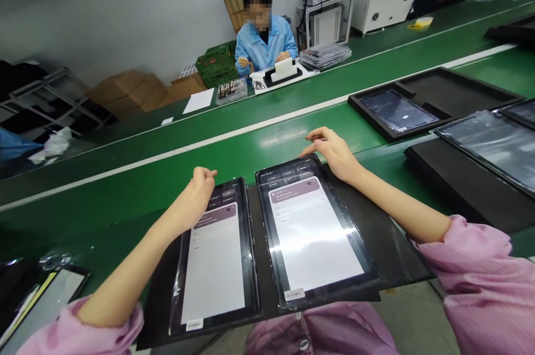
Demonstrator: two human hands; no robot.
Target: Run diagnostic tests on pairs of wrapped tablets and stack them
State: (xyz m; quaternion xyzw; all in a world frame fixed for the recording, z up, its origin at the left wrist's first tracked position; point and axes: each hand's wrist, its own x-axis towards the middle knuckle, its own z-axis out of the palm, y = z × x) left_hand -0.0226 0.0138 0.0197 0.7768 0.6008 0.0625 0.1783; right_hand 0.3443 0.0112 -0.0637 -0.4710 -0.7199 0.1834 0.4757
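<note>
Two dark-framed tablets with lit screens lie side by side on a black mat [334, 199] at the near edge of the bench. Over the upper left corner of the left tablet [219, 271] is my left hand [198, 196], its fingers loosely bent and nothing visible in them. My right hand [332, 154] is by the top right corner of the right tablet [321, 243], fingers apart and holding nothing. Whether its fingertips touch the tablet I cannot tell. Both screens show a settings panel above a white area, and each tablet has a small barcode label at its lower left.
A black foam tray [463, 90] holding a dark tablet lies to the right, near more film-covered panels [493, 137]. Another tablet-like panel [50, 305] is at lower left. Across the green belt [234, 135], a co-worker in blue [267, 43] handles parts.
</note>
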